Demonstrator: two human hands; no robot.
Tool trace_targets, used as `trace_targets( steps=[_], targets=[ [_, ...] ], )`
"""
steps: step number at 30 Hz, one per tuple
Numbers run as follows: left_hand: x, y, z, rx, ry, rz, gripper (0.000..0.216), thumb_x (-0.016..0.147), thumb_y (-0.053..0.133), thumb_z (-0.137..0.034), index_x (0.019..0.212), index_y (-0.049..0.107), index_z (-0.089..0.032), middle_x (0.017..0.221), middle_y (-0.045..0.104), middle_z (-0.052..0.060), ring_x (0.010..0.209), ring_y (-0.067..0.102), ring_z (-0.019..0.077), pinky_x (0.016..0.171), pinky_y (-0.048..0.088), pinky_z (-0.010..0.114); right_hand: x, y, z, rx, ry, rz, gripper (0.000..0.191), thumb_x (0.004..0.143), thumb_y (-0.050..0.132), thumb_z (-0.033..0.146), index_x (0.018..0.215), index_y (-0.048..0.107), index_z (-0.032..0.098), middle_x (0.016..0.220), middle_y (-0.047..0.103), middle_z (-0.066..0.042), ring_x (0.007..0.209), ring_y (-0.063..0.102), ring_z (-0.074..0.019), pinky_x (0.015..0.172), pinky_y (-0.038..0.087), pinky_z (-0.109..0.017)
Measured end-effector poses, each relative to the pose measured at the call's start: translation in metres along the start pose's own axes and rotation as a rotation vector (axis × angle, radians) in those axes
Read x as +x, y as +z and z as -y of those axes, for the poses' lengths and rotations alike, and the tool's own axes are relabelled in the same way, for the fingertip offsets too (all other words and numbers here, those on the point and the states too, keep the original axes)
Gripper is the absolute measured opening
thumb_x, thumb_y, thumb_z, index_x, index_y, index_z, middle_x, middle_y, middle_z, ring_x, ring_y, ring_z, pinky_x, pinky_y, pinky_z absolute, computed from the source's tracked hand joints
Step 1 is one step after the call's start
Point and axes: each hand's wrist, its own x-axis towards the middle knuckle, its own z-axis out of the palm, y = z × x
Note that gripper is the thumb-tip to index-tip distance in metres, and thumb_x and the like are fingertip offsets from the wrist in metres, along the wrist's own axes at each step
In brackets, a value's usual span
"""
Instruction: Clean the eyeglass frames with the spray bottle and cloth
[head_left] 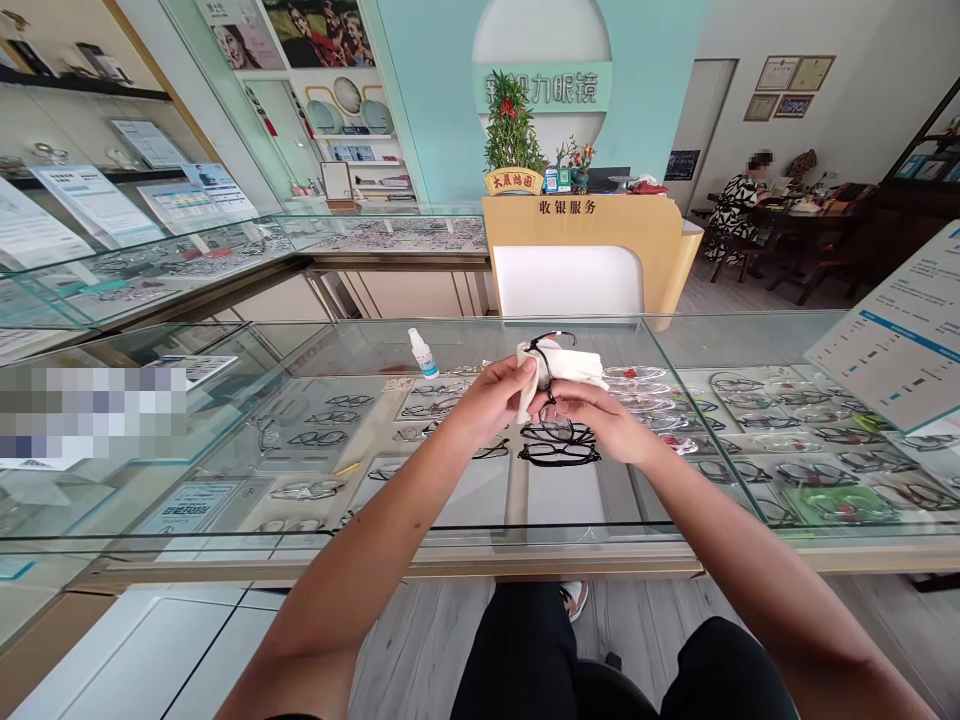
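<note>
Over a glass display counter (420, 540) I hold a pair of black-framed glasses (550, 380) upright between both hands. My left hand (491, 400) pinches a white cleaning cloth (570, 365) against the frame. The fingers of my right hand (600, 420) are closed on the lower part of the glasses. A small spray bottle (423, 353) with a white top and blue label stands on the glass just left of my hands. Under the glass below my hands lie several more pairs of glasses (559, 452).
Trays of frames fill the counter (787, 440) and a second glass case at left (150, 270). A leaflet stand (900, 340) sits at the right edge. A yellow cashier desk (592, 250) with a plant stands beyond. A person sits at a table at far right (739, 210).
</note>
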Motion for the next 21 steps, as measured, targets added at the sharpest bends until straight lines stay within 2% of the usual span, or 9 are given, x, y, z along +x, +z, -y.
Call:
trace_targets(
  steps=[5,10,13,21],
  targets=[
    [0.0003,0.0003,0.002,-0.029,0.022,0.016,0.061,0.084,0.086,-0.077,0.077,0.06,-0.022,0.051,0.056,-0.001,0.047,0.058,0.017,0.051,0.049,0.032,0.001,-0.0005,0.0014,0.003,0.025,-0.012,0.03,0.107,0.059,0.038,0.106,0.085,0.024,0.099,0.079,-0.004,0.097,0.064,-0.0237,0.097,0.051,-0.039],
    [-0.0001,-0.0046,-0.0027,-0.003,0.028,0.055,0.05,0.084,0.095,-0.06,0.099,0.068,-0.019,0.057,0.062,-0.002,0.051,0.065,0.0182,0.057,0.058,0.034,0.002,-0.0024,-0.0007,0.119,0.046,0.004,0.029,0.107,0.058,0.035,0.103,0.085,0.024,0.099,0.079,-0.004,0.095,0.064,-0.0232,0.095,0.047,-0.038],
    [-0.0011,-0.0049,-0.0048,-0.001,0.047,0.106,0.045,0.087,0.094,-0.051,0.103,0.069,-0.018,0.06,0.065,-0.001,0.056,0.071,0.0207,0.059,0.06,0.034,0.0028,-0.004,-0.0018,0.177,0.066,0.002,0.029,0.104,0.058,0.035,0.098,0.084,0.023,0.095,0.078,-0.004,0.091,0.062,-0.0234,0.09,0.047,-0.038],
    [-0.0028,0.0003,-0.0018,0.051,0.067,0.061,0.044,0.089,0.093,-0.048,0.107,0.066,-0.019,0.06,0.067,-0.002,0.059,0.073,0.0209,0.062,0.06,0.032,0.0033,-0.006,-0.0005,0.115,0.101,-0.024,0.029,0.099,0.06,0.04,0.093,0.081,0.022,0.087,0.076,-0.004,0.091,0.061,-0.0247,0.092,0.047,-0.038]
  ],
)
